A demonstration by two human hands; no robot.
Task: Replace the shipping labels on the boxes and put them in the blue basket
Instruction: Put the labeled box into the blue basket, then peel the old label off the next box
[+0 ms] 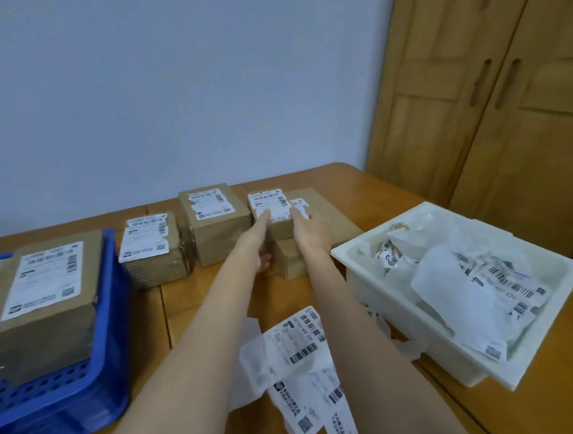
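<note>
A small brown box (276, 224) with a torn white label sits on top of another brown box (289, 264) at the back middle of the table. My left hand (259, 243) holds its left side, fingers up on the label and thumb low. My right hand (309, 230) grips its right side, fingers over the top edge. The blue basket (111, 279) stands at the left with a large labelled box (47, 295) inside. A strip of fresh shipping labels (303, 365) lies on the table between my forearms.
Two more labelled boxes (151, 253) (218, 233) stand left of the stack, and a flat box (328, 208) lies behind it. A white bin (356, 251) full of peeled labels and backing paper sits at the right. A wooden cupboard (488, 106) stands behind the table's right end.
</note>
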